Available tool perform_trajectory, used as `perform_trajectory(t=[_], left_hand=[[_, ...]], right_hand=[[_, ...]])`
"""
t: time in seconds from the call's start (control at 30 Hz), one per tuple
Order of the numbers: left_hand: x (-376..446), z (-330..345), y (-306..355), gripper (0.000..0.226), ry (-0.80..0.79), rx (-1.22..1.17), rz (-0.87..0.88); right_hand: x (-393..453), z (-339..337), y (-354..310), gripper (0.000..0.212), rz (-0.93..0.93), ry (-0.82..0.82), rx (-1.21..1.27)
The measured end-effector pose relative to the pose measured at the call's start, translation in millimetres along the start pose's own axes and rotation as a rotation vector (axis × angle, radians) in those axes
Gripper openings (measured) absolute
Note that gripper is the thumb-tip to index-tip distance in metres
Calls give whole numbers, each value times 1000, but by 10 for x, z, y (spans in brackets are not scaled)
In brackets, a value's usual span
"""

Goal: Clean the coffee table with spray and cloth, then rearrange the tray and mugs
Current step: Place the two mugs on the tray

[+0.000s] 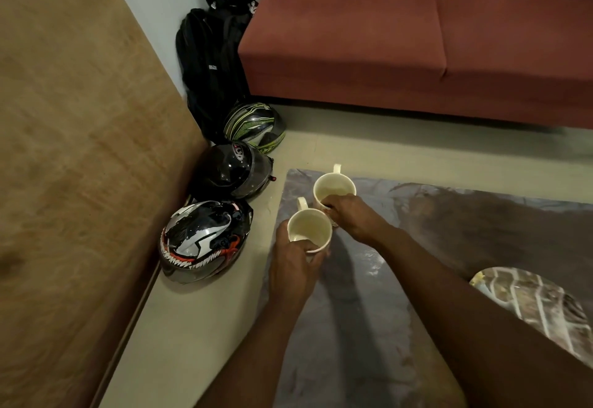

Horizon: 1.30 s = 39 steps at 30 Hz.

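A: How many mugs do you count?

B: Two, both cream-coloured and seemingly empty. The near mug (309, 230) is in the left hand (293, 268), whose fingers are wrapped round its side. The far mug (334, 190) is in the right hand (354, 218), fingers closed over its near rim and side.

A: Are the two mugs touching?

B: They sit just beside each other at the far left corner of the desk (369, 311); whether they touch, I cannot tell. Each has one handle, pointing away from the hands.

A: Are they standing on the desk or lifted?

B: Both are upright; whether they rest on the top I cannot tell.

A: And the tray?

B: One patterned tray (532, 308), to the right of the right forearm and nearer the person than the hands, lying on the desk and cut off by the picture's edge.

A: Anything else to count?

B: Three helmets on the floor left of the left hand: a black and white one with painted teeth (205, 241), a glossy black one (232, 168) and a green-striped one (255, 126). Beyond them one black backpack (210, 64), and one red sofa (417, 38) well beyond the hands.
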State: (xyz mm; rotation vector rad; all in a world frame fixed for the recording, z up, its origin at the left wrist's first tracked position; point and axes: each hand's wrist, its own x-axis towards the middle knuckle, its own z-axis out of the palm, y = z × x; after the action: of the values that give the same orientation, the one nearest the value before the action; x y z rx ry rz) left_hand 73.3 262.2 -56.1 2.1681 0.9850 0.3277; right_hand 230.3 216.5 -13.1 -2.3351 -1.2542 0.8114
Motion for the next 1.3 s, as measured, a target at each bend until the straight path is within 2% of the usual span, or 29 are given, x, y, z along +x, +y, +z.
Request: perform_trajectory(t=[0.13, 0.23, 0.3, 0.37, 0.47, 0.63, 0.73, 0.8, 0.87, 0.93, 1.0, 1.07, 1.13, 1.17, 1.23, 1.3], left_hand=[[-1, 1, 0, 23, 17, -24, 17], [14, 16, -32, 22, 52, -58, 43], [13, 35, -31, 30, 47, -52, 49], [-2, 44, -37, 40, 54, -51, 60], [-88, 103, 58, 40, 58, -90, 91], [-509, 254, 494, 23, 13, -89, 182], [-916, 465, 781, 24, -73, -109, 202], [-1278, 664, 976, 32, -139, -152, 167], [-1632, 866, 1146, 45, -226, -179, 130], [-1931, 1114, 1289, 37, -303, -114, 168], [-2157, 1316, 1444, 34, -324, -104, 215], [-2282, 1472, 1609, 43, -327, -274, 110], [-2381, 1635, 1719, 69, -331, -453, -44], [-2423, 1698, 1743, 75, -337, -502, -80], [-2501, 1793, 1792, 75, -361, -513, -101], [-2592, 1800, 1860, 61, -363, -433, -13]], right_hand=[[-32, 13, 94, 33, -35, -15, -134], [-89, 131, 111, 35, -19, 98, -338], [-133, 178, 143, 35, -57, 175, -391], [-194, 199, 187, 34, -91, 235, -383], [-428, 196, 303, 30, -80, 308, -309], [-1119, 78, 654, 13, -20, 383, -200], [-1696, 5, 886, 21, -9, 425, -159], [-2112, 4, 1064, 23, 26, 398, -194], [-2468, 29, 1267, 7, 93, 366, -230], [-2789, 37, 1490, 15, 148, 346, -236], [-3066, 22, 1702, 13, 175, 359, -219], [-3275, -25, 1847, 11, 171, 380, -177], [-3430, -66, 2006, 9, 134, 385, -163], [-3488, -86, 2071, 8, 126, 366, -167], [-3548, -95, 2220, 15, 144, 292, -175], [-3579, -123, 2329, 13, 132, 219, -214]])
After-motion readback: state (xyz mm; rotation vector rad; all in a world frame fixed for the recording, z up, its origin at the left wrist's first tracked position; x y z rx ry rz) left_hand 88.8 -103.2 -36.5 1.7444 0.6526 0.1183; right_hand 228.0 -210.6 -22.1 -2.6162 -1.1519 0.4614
